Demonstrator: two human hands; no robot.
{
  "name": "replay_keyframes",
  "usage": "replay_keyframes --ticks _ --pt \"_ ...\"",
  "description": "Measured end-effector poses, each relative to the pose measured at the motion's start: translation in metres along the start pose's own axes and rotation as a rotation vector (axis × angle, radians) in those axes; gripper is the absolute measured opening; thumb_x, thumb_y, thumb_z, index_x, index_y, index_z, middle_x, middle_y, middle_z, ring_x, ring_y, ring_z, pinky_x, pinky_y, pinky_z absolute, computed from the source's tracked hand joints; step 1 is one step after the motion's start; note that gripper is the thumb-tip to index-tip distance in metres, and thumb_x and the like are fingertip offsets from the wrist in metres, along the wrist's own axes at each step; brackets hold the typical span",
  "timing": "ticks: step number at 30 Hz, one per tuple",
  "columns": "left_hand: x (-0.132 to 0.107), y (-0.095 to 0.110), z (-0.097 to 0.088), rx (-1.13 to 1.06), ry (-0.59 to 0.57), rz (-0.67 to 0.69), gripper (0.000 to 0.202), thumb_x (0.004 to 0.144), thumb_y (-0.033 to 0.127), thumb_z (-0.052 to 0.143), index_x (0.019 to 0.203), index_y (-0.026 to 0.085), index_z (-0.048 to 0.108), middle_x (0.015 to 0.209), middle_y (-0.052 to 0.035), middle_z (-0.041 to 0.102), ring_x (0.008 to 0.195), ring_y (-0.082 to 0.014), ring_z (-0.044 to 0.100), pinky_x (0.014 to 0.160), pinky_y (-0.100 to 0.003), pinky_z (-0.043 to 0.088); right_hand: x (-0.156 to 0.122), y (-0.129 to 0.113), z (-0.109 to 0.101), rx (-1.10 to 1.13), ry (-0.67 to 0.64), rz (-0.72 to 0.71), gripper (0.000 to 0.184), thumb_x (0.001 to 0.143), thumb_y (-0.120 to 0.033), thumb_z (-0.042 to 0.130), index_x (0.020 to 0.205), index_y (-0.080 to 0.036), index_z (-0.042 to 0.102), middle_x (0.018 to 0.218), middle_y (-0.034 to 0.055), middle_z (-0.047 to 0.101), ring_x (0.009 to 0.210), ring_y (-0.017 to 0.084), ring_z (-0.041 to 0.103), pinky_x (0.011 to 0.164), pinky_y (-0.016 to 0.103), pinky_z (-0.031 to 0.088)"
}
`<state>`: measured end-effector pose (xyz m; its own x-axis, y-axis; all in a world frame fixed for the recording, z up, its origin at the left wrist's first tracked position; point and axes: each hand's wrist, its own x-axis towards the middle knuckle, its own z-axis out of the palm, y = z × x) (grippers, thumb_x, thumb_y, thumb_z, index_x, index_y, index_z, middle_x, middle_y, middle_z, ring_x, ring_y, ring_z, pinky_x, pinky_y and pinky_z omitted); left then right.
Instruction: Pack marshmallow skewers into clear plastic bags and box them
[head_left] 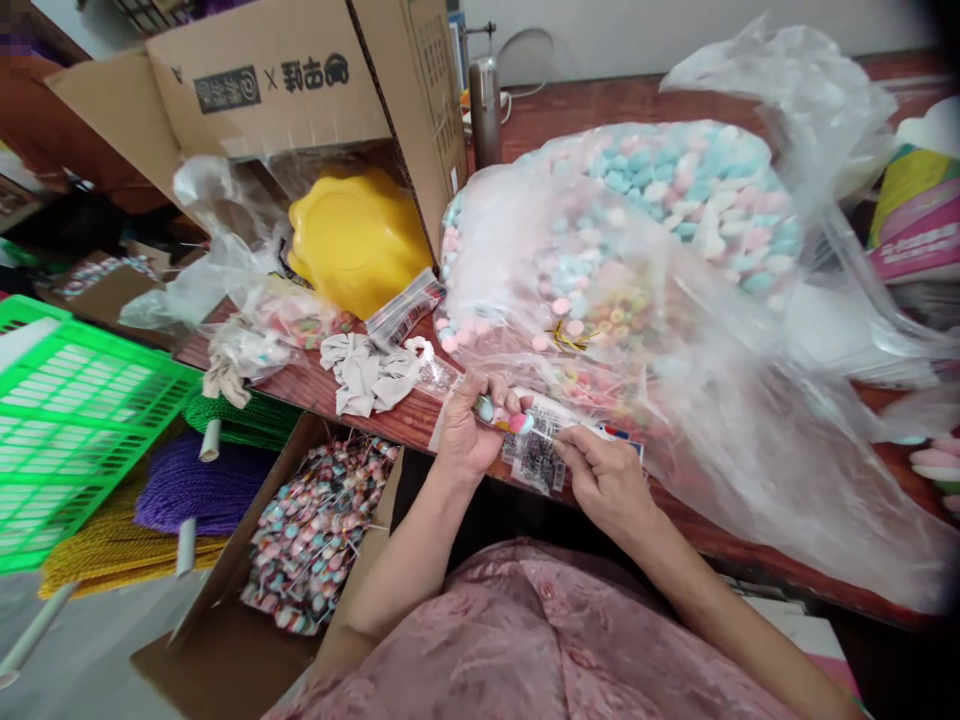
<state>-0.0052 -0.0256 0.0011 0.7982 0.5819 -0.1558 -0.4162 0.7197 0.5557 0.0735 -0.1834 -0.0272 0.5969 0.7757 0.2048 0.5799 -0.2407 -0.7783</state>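
At the table's front edge my left hand [474, 425] is closed around a small clear packet holding pastel candies [510, 415] in blue, pink and yellow. My right hand [604, 470] pinches a thin white stick [544, 435] that runs toward the candies. Printed clear wrappers [536, 460] lie on the table beneath both hands. Just beyond them spreads a large clear bag of pink, blue and white candies [675, 190]. Left of my left hand is a crumpled grey cloth [367, 375].
Finished-looking candy sticks [315, 530] fill an open carton at lower left. A big cardboard box [285, 80] holding a yellow scalloped tub [356, 240] stands behind. Far left are a green plastic basket [97, 420] and purple cord bundles [202, 480]. A metal cylinder [485, 110] stands at the back.
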Motion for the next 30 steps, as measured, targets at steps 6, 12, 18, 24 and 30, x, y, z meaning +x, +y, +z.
replay_keyframes --ticks 6,12,18,24,30 --pt "-0.004 -0.003 0.007 -0.058 -0.195 -0.089 0.049 0.067 0.043 0.082 0.063 0.019 0.04 0.053 0.0085 0.043 0.045 -0.0086 0.046 0.07 -0.032 0.055 0.01 -0.026 0.008 0.699 -0.334 0.373 0.037 0.084 -0.049 0.051 0.062 -0.021 0.042 0.049 -0.0071 0.032 0.043 0.008 0.023 0.042 0.023 0.019" --pt "-0.003 0.002 0.014 -0.034 -0.067 -0.046 0.036 0.068 0.043 0.082 0.082 0.02 0.059 0.072 0.0017 0.061 0.069 -0.0164 0.062 0.076 -0.036 0.053 0.01 -0.025 0.003 0.216 0.019 -0.037 0.026 0.092 -0.03 0.047 0.07 -0.018 0.054 0.056 -0.003 0.048 0.049 0.009 0.041 0.051 0.024 0.031" --pt "0.008 0.008 0.013 -0.113 0.171 0.009 0.038 0.093 0.038 0.056 0.062 0.016 0.051 0.055 0.0047 0.047 0.055 -0.0106 0.053 0.077 -0.034 0.053 0.001 -0.002 -0.012 -0.477 0.295 -0.467 0.019 0.088 -0.009 0.052 0.074 -0.017 0.062 0.063 0.0019 0.063 0.057 0.013 0.054 0.059 0.028 0.034" --pt "0.01 0.008 0.008 -0.209 0.311 -0.07 0.054 0.097 0.052 0.037 0.059 0.016 0.049 0.055 0.0017 0.047 0.055 -0.0117 0.053 0.072 -0.034 0.053 -0.001 0.001 -0.012 -0.57 0.307 -0.532 0.017 0.082 -0.003 0.055 0.075 -0.017 0.062 0.061 0.0005 0.062 0.059 0.014 0.052 0.061 0.031 0.034" --pt "0.0 0.006 0.014 -0.167 0.356 -0.068 0.053 0.092 0.056 0.048 0.057 0.016 0.043 0.055 0.0036 0.045 0.055 -0.0105 0.051 0.073 -0.034 0.054 0.003 -0.002 -0.009 -0.58 0.309 -0.596 0.015 0.082 -0.003 0.056 0.077 -0.016 0.063 0.059 0.0002 0.06 0.058 0.014 0.051 0.06 0.031 0.032"
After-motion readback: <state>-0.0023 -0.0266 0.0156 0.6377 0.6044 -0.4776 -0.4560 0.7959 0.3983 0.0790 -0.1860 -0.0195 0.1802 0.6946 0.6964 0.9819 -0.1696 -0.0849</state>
